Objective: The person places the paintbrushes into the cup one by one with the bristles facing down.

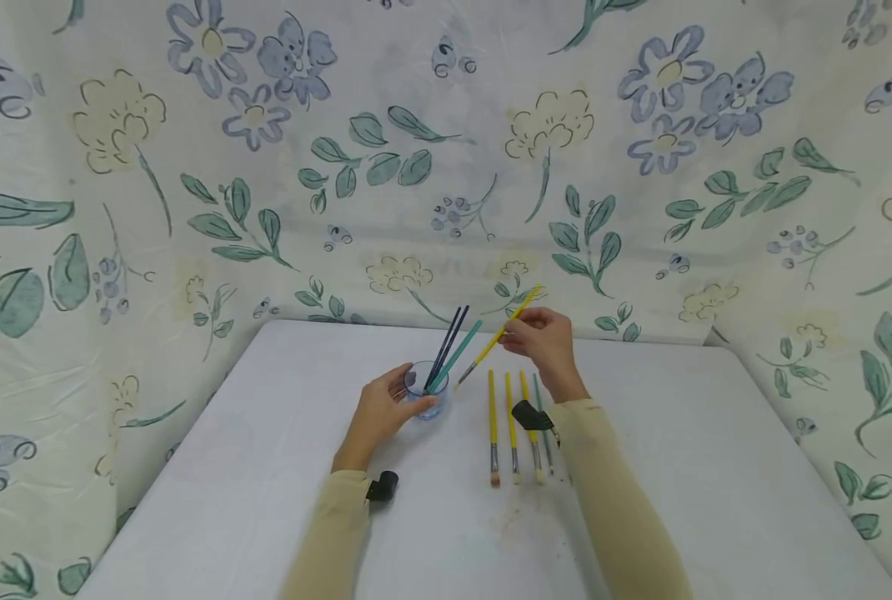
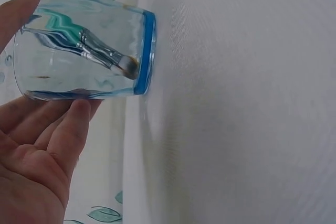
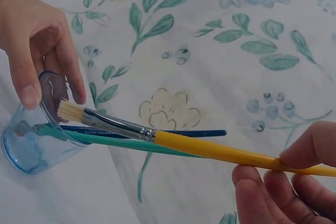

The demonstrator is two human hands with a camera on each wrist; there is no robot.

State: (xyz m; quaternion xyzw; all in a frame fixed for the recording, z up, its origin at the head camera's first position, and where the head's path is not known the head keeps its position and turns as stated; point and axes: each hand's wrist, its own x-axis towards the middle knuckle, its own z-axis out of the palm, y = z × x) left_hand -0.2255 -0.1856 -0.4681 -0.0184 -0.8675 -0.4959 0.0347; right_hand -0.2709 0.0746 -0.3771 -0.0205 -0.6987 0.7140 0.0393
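My left hand [image 1: 380,410] grips a clear blue-tinted glass [image 2: 105,45], thumb on one side and fingers on the other. Inside the glass lean two dark blue paintbrushes [image 1: 447,346] and a teal paintbrush [image 1: 457,356], bristles down, handles out over the rim. Between thumb and fingertips, my right hand [image 1: 545,343] pinches a yellow paintbrush [image 3: 210,150] by its handle. Its pale bristles [image 3: 71,111] point down toward the glass; in the right wrist view they overlap the rim, while the head view has them just right of the glass.
Three yellow paintbrushes [image 1: 493,417] and a slim teal paintbrush [image 1: 542,417] lie in a row on the white table [image 1: 266,467], below my right hand, bristles toward me. A flower-patterned cloth [image 1: 446,167] hangs behind the table's back edge.
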